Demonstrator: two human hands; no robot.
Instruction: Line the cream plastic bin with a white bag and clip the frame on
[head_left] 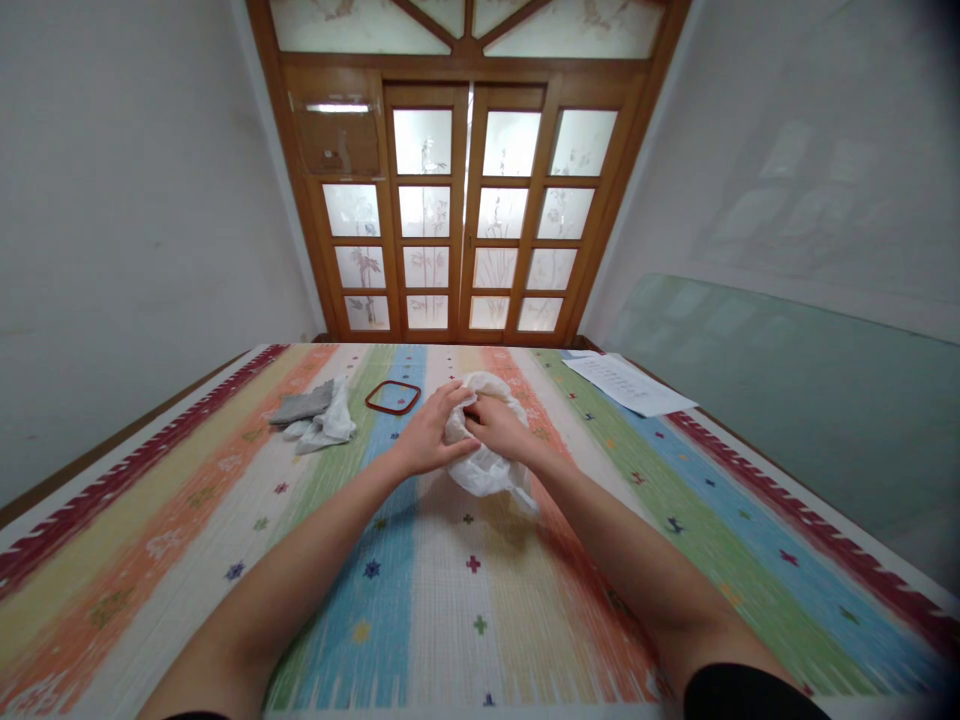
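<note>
Both my hands are on a crumpled, thin white plastic bag (491, 472) held just above the striped tablecloth. My left hand (431, 432) grips the bag's left side, thumb toward me and fingers over the top. My right hand (501, 428) is closed, its fingers tucked into the bag's folds near the left fingers. Its fingertips are partly hidden, and whether anything lies inside the bag cannot be seen. Left of my hands, a dark red rounded-square ring or frame (393, 398) rests on the cloth.
A grey folded cloth (302, 402) lies with a crumpled white cloth or bag (330, 425) at the left. Printed paper sheets (630, 385) lie at the far right. The striped tablecloth (450, 620) covers the table, with walls on both sides and wooden glazed doors (465, 210) beyond.
</note>
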